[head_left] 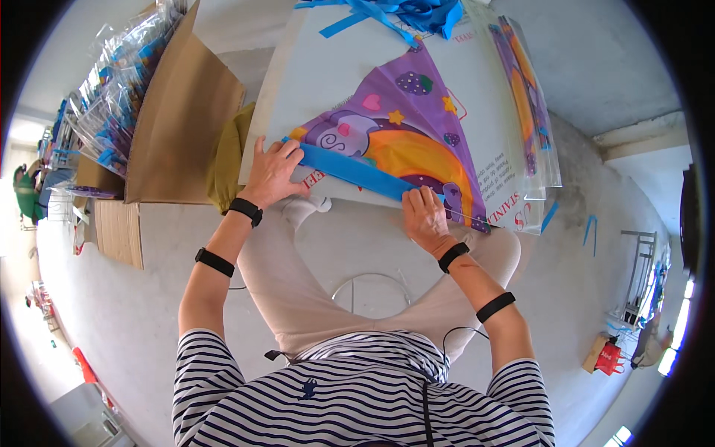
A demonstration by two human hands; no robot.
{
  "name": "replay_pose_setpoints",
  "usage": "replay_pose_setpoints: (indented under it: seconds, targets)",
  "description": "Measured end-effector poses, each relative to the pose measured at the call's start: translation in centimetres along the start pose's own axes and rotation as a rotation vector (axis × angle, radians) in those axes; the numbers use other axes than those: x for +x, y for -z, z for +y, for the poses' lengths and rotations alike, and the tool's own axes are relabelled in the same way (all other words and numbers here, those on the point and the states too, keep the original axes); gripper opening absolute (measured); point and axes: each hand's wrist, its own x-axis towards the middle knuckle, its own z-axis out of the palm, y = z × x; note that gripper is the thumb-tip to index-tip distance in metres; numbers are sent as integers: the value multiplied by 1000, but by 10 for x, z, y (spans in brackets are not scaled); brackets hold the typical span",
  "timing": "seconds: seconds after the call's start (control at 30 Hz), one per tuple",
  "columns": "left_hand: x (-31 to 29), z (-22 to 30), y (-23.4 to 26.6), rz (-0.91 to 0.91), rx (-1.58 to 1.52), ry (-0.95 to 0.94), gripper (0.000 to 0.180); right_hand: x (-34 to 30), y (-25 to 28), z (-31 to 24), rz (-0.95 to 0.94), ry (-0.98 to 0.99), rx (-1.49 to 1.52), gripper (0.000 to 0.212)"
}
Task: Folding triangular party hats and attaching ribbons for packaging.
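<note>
A purple triangular kite (417, 127) printed with an orange band, a pale cartoon figure, berries and stars lies on a white printed board (290, 97) before me. Along its near edge runs a folded blue strip (357, 174). My left hand (274, 173) has its curled fingers on the strip's left end, with the thumb out to the side. At the other end, my right hand (427, 216) pinches the strip between fingers and thumb. A thin rod or cord sticks out from the kite's right corner, beside my right hand.
A heap of blue ribbon (413, 13) lies at the board's far end. Clear-bagged purple pieces (525, 97) rest along its right side. On the left stands an open cardboard box (179, 112), with many clear packets (123, 97) behind it and olive cloth (232, 160) beside it.
</note>
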Motion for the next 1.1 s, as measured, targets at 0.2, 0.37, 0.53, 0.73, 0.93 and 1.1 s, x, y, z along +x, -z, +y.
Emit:
replay_pose_setpoints:
  seconds: [0.2,0.37,0.53,0.73,0.93,1.1]
  targets:
    - [-8,8,3,-71,87,-22,74,-4,-7,3,57,31,-15,17]
    - [-17,12,-3,-63,101,8,69,-3,-1,1,72,-7,59,14]
    - [-22,13,-6,7,105,-1,68,-9,5,-1,64,-101,113,19]
    - [-20,18,-2,15,30,28,58,-5,10,-3,61,-259,93,19]
    - [-16,14,-10,98,9,31,33,0,11,-2,96,-277,49,19]
    - [-14,7,-18,136,40,-14,16,3,13,1,102,-321,39,17]
